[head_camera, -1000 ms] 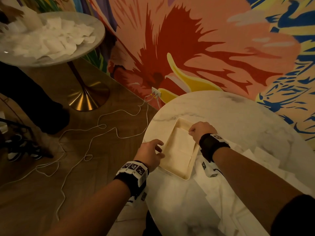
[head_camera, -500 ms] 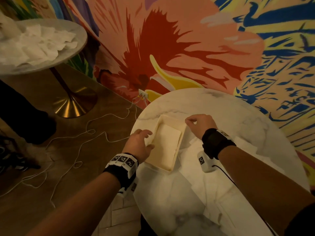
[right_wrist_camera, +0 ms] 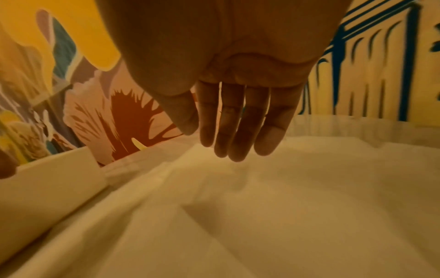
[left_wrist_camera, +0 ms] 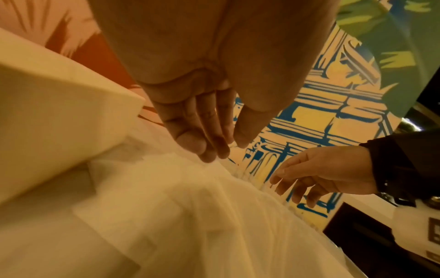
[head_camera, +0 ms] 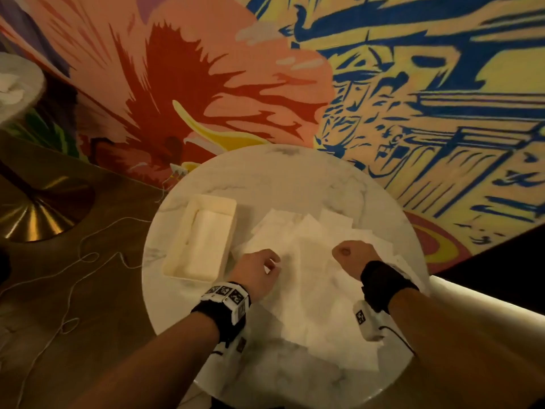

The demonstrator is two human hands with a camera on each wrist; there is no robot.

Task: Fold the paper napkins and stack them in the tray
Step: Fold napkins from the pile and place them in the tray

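Note:
A cream rectangular tray (head_camera: 180,240) sits on the left part of the round marble table (head_camera: 295,178), with a folded napkin (head_camera: 211,234) lying inside it. Several loose white napkins (head_camera: 298,240) lie spread in a pile right of the tray. My left hand (head_camera: 272,265) is over the pile's left edge, beside the tray's wall (left_wrist_camera: 47,105). Its straight fingertips (left_wrist_camera: 209,156) touch a raised napkin edge and the thumb hangs just above. My right hand (head_camera: 339,252) hovers over the pile's middle with its fingers (right_wrist_camera: 238,143) straight and holding nothing. The tray's side (right_wrist_camera: 47,188) shows at left.
The painted wall (head_camera: 383,84) rises right behind the table. A second table's brass base (head_camera: 38,214) and a white cable (head_camera: 88,255) are on the wooden floor at left. A pale ledge (head_camera: 486,308) runs along the table's right side.
Both hands have left the tray and moved right onto the loose napkin pile. The folded napkin stays in the tray. The head view has swung to the right.

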